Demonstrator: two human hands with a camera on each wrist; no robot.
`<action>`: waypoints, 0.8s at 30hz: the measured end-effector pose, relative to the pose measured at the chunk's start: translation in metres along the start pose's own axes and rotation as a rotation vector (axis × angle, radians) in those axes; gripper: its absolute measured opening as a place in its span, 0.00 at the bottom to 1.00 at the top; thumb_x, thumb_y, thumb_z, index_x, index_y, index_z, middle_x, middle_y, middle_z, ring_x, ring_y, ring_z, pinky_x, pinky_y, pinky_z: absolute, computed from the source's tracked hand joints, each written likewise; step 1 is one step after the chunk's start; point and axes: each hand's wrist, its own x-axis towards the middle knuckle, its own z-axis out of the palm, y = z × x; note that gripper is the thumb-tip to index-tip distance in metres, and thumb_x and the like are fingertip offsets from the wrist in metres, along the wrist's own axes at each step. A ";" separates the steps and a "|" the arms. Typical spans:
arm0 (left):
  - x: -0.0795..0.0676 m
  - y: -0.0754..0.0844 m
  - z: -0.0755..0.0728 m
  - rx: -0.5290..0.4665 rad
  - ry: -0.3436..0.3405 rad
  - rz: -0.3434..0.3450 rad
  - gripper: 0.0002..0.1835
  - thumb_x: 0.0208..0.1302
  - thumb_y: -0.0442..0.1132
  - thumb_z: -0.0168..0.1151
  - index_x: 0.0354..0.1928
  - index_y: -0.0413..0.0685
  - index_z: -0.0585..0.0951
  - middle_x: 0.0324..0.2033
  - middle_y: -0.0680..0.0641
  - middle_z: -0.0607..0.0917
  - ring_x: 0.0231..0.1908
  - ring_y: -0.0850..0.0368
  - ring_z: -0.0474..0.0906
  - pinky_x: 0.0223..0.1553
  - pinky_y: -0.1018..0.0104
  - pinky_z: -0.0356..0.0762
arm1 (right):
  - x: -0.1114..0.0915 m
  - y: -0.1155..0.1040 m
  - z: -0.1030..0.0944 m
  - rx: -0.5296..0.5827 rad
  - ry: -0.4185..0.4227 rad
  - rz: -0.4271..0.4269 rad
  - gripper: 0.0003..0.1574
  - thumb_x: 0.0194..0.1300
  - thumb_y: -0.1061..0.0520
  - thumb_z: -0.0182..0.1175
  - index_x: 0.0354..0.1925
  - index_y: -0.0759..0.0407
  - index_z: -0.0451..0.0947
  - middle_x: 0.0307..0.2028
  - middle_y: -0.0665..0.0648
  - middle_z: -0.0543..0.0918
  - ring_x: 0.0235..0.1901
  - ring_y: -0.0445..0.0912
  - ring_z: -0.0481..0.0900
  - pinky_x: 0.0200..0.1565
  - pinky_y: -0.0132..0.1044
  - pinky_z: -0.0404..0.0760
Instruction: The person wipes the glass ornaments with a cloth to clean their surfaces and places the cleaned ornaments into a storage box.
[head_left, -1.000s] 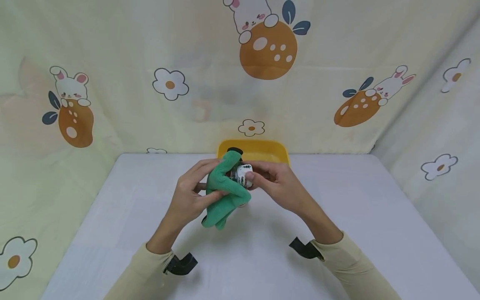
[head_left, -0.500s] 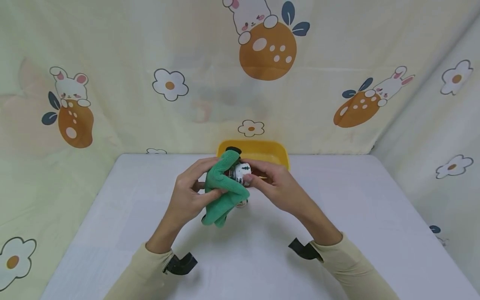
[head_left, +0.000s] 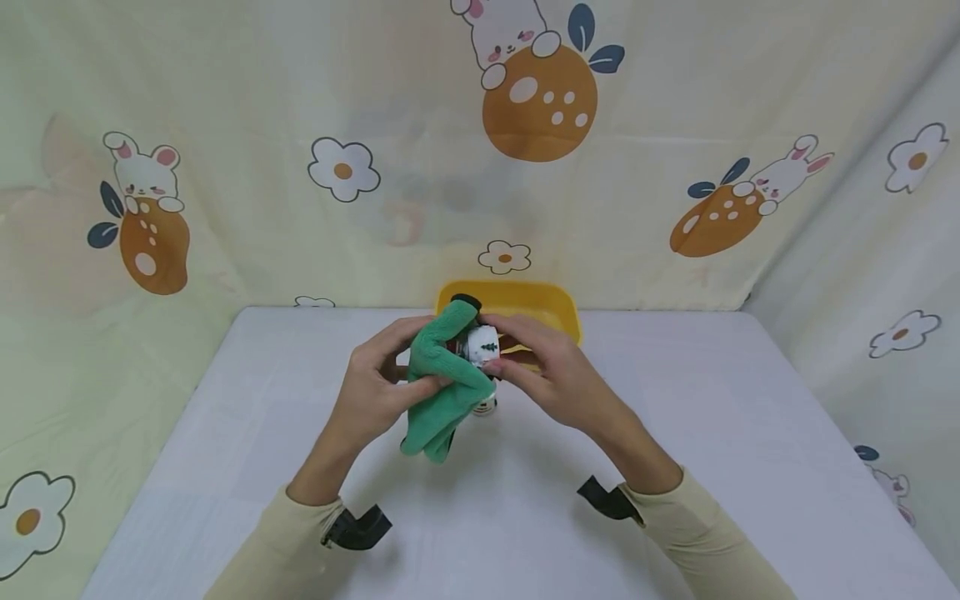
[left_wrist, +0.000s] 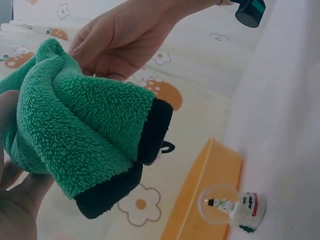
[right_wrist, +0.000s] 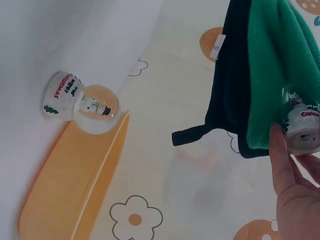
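Observation:
A snow globe [head_left: 483, 343] is held off the table, its white printed base in the fingers of my right hand [head_left: 558, 375]. My left hand [head_left: 378, 387] grips a green towel [head_left: 442, 362] with black edging, folded around the glass ball. The ball is mostly hidden by the towel; a bit of it shows in the right wrist view, above the base [right_wrist: 302, 122]. A second snow globe [right_wrist: 57, 96], with a snowman inside and red lettering on its base, stands upright on the table beyond the hands.
Behind the standing globe, at the back of the table against the patterned curtain, sits a yellow tray [head_left: 525, 290]. The white tabletop [head_left: 487, 517] stretches to both sides and toward me. A black loop [right_wrist: 187, 136] hangs from the towel.
The held globe's base has turned in my right fingers, so its green tree print has shifted. More of the standing globe shows below the towel. My left hand has barely moved.

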 end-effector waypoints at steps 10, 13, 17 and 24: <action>-0.002 0.000 -0.002 -0.064 -0.002 -0.080 0.31 0.57 0.20 0.70 0.64 0.39 0.77 0.55 0.39 0.83 0.50 0.52 0.83 0.45 0.56 0.88 | 0.001 0.004 0.001 -0.109 0.034 -0.186 0.40 0.56 0.71 0.72 0.66 0.64 0.72 0.59 0.61 0.78 0.57 0.52 0.80 0.51 0.40 0.86; -0.002 0.001 -0.002 -0.062 0.001 -0.091 0.32 0.56 0.21 0.71 0.64 0.39 0.77 0.55 0.40 0.83 0.50 0.52 0.83 0.45 0.56 0.88 | 0.000 0.004 0.001 -0.144 0.034 -0.220 0.40 0.55 0.72 0.72 0.65 0.65 0.72 0.59 0.62 0.77 0.57 0.53 0.79 0.51 0.39 0.86; -0.002 0.002 -0.003 -0.065 -0.003 -0.109 0.32 0.57 0.22 0.71 0.65 0.40 0.77 0.56 0.41 0.83 0.51 0.51 0.83 0.45 0.56 0.88 | 0.000 0.006 -0.001 -0.181 0.027 -0.277 0.39 0.54 0.72 0.73 0.64 0.66 0.73 0.59 0.62 0.77 0.59 0.53 0.78 0.52 0.42 0.86; -0.001 0.001 -0.003 -0.094 -0.028 -0.145 0.31 0.59 0.24 0.71 0.66 0.41 0.76 0.56 0.40 0.83 0.51 0.51 0.82 0.45 0.56 0.88 | 0.003 0.010 -0.005 -0.286 0.019 -0.420 0.25 0.70 0.54 0.63 0.59 0.66 0.76 0.58 0.62 0.78 0.61 0.54 0.76 0.60 0.36 0.81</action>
